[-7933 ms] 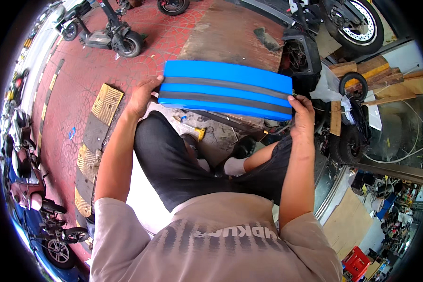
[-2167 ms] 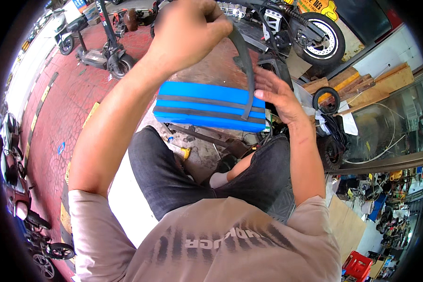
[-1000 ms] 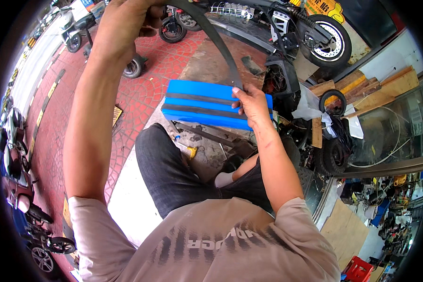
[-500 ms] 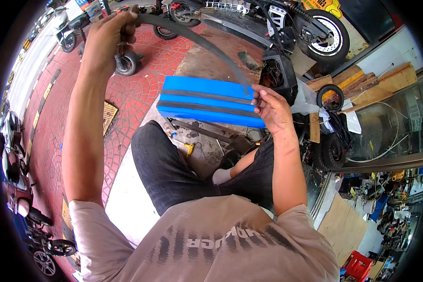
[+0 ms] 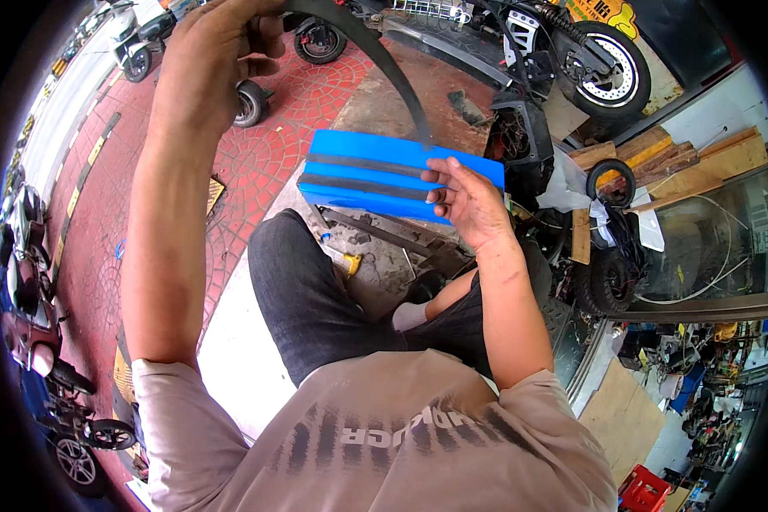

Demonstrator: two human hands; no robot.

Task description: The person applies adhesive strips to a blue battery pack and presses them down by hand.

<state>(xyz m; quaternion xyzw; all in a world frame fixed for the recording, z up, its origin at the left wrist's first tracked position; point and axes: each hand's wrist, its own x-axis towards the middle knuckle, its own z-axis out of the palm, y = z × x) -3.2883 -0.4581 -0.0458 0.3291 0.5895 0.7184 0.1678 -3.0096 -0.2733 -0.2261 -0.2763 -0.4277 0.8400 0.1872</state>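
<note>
A long black flexible strip (image 5: 397, 75) arches between my two hands over a blue block-shaped pack (image 5: 371, 147). My left hand (image 5: 218, 60) is raised at the upper left, fingers curled at the strip's upper end; the grip is partly cut off by the picture's top edge. With thumb and fingers drawn together, my right hand (image 5: 469, 200) is at the strip's lower end, close over the pack's right half. Dark grey strips (image 5: 350, 164) lie lengthwise along the pack, parallel to each other, with blue between them. The pack rests in front of my knees on a low metal-framed stand.
A yellow-handled tool (image 5: 351, 264) lies below the pack. Beyond it stands a scooter with a large wheel (image 5: 608, 70). Wooden boards (image 5: 700, 171) and small tyres (image 5: 611, 183) are stacked at the right. Red paving (image 5: 256, 183) spreads to the left.
My left hand has come closer to the camera and higher in the picture. My right hand has shifted left over the pack, and the strip's lower end with it. The view has moved slightly.
</note>
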